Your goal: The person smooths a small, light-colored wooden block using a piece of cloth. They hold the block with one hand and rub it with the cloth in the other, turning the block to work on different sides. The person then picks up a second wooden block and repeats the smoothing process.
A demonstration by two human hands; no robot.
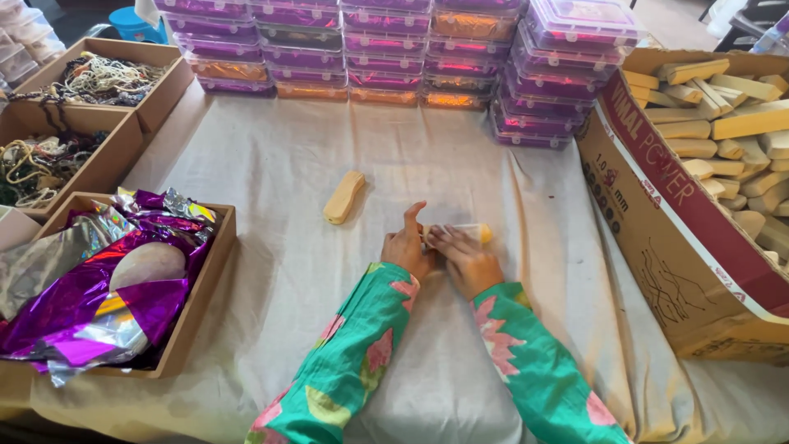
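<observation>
Head view: my left hand (407,247) and right hand (465,259) met at mid-table, fingers of both pinched on one small yellowish block (468,233), seemingly under a clear wrap, though the view was too small to be sure. A second block (343,197) lay loose just left, within reach. The carton of blocks (657,173) stood right; foil sheets filled the box (201,304) left; lidded containers (394,57) stacked behind.
</observation>
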